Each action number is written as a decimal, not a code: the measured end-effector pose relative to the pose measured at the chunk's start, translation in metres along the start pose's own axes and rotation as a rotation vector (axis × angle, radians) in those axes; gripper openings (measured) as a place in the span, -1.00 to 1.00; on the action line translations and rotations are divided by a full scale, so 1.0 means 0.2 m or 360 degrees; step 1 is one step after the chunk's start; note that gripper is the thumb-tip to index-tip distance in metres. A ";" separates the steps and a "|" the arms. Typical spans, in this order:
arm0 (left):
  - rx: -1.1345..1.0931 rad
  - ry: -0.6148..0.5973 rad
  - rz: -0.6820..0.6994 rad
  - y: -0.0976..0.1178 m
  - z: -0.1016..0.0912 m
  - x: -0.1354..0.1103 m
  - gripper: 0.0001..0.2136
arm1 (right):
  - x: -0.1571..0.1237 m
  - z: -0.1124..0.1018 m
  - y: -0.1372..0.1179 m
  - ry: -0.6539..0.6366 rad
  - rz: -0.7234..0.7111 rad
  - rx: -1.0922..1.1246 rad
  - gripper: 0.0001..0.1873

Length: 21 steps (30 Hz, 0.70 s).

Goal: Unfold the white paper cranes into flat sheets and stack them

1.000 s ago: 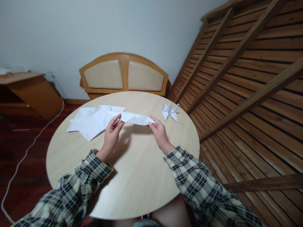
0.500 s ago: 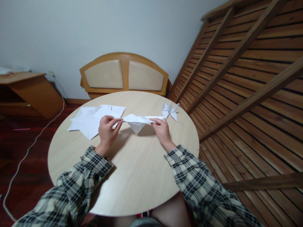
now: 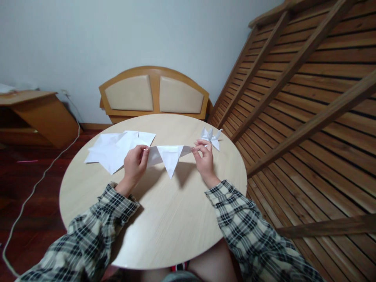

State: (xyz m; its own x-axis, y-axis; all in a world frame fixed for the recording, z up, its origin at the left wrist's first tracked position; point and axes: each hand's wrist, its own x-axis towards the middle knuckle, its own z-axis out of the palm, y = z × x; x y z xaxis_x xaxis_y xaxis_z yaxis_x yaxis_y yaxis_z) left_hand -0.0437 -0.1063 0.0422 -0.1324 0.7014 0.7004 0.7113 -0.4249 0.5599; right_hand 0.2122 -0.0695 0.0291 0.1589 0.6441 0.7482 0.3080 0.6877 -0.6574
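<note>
A folded sheet of white paper (image 3: 169, 156) is stretched between my hands above the round table (image 3: 164, 219). Its middle part hangs as a triangle with the tip toward me. My left hand (image 3: 135, 163) is closed, pinching the paper's left end between thumb and fingers. At the right end, my right hand (image 3: 205, 161) grips the paper between thumb and fingertips. Just beyond that hand stand folded paper figures (image 3: 216, 139), partly hidden by its fingers.
Loose white paper sheets (image 3: 110, 150) lie overlapping on the table's left side. A headboard (image 3: 155, 92) with two cream panels stands behind the table. Wooden slats (image 3: 308, 109) lean at the right. A pale cable (image 3: 44, 174) crosses the floor near a wooden desk (image 3: 41, 113).
The paper has been turned so its triangular flap now faces me and hangs lower. My right hand has shifted to the paper's right end, its fingers raised more.
</note>
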 end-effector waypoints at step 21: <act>-0.1552 -0.0392 -0.1509 0.01 0.06 0.00 -0.76 | -0.06 0.01 0.15 -0.0599 0.0259 -0.0461 -0.53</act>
State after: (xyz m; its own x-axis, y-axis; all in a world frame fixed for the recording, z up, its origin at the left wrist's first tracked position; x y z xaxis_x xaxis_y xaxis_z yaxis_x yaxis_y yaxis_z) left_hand -0.0341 -0.1010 0.0385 -0.0927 0.9832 -0.1573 -0.3607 0.1141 0.9257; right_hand 0.2188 -0.0559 -0.0005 -0.1064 0.8480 0.5191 0.5639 0.4815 -0.6710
